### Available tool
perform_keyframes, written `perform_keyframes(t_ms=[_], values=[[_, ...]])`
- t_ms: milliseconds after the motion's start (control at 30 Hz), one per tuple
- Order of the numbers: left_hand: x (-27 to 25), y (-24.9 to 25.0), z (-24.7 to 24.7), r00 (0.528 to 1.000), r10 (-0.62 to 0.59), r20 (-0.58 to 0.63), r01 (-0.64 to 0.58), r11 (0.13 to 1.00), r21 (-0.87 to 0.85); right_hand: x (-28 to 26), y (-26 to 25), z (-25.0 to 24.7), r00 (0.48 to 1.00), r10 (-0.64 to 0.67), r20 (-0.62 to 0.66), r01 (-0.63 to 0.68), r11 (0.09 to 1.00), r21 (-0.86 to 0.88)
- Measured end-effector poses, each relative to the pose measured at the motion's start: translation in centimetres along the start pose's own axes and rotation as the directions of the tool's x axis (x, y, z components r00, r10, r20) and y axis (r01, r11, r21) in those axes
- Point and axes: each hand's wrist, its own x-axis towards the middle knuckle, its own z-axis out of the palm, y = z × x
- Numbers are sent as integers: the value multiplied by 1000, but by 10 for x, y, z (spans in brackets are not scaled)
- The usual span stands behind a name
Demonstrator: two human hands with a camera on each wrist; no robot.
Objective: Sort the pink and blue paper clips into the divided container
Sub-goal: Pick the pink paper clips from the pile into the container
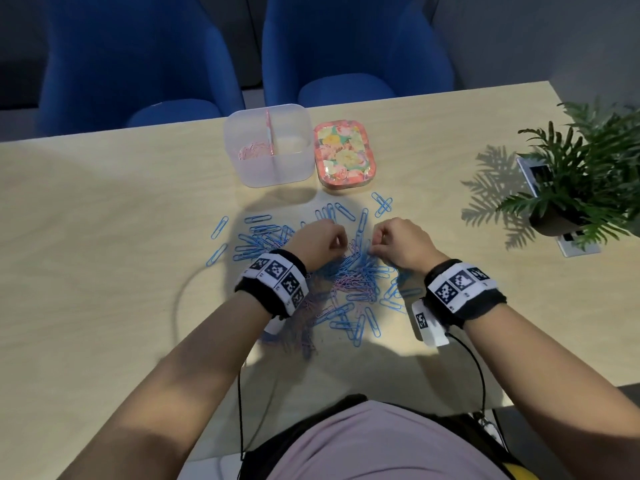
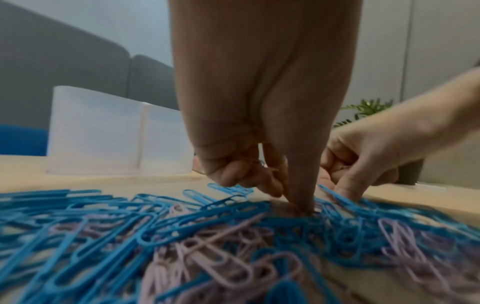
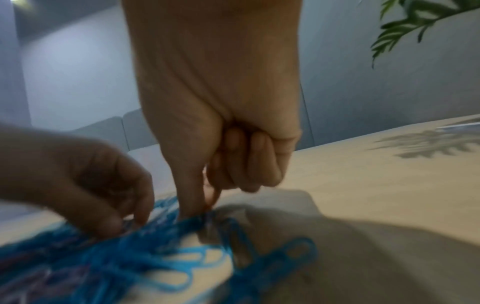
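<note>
A heap of blue paper clips (image 1: 256, 237) mixed with pink paper clips (image 1: 349, 284) lies mid-table. Behind it stands the clear divided container (image 1: 298, 161), with pink clips (image 1: 254, 151) in its left compartment. My left hand (image 1: 341, 244) reaches down into the heap, thumb and forefinger (image 2: 298, 207) pinched together at the clips, and thin pink wire shows in its curled fingers (image 2: 259, 164). My right hand (image 1: 374, 247) pinches into the heap just to the right. The right wrist view is blurred, with a pale pink clip (image 3: 207, 223) at its fingertips (image 3: 194, 211).
A floral-lidded tin (image 1: 344, 155) sits right of the container. A potted plant (image 1: 581, 178) stands at the right edge over a white socket plate (image 1: 575, 244). Loose blue clips (image 1: 382, 204) lie scattered around the heap. Two blue chairs (image 1: 346, 46) stand beyond the far edge.
</note>
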Motion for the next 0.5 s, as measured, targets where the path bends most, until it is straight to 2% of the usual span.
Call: perform_keyframes(t_ms=[67,167,233,300,367,400,433,467,500], values=[[1,0,4,998,52,38,-56,990,130,1,-1,1,994,9,111,-3,998,-57],[-1,-1,7,995,67,72,-78,983,168,-1,6,1,975,17,223,-4,998,-58],[-5,-3,3,997,31,76,-35,998,52,-6,9,-3,980,-3,201,-33,984,176],[-11,-6,-6,998,-39,44,46,985,-165,-10,7,-9,994,15,104,-63,878,475],[-14,-13,-14,992,-127,-14,108,894,-434,-10,4,-12,996,83,38,-87,720,689],[-14,-16,-18,982,-187,-27,140,816,-561,-8,2,-11,993,110,34,-98,650,754],[-15,-19,-20,967,-254,-14,180,721,-670,-6,-2,-9,992,122,33,-103,622,776],[-15,-21,-22,948,-317,27,226,612,-758,-4,-7,-6,993,114,17,-88,653,752],[-15,-24,-24,929,-363,75,266,512,-817,-1,-13,-2,996,88,-20,-52,744,666]])
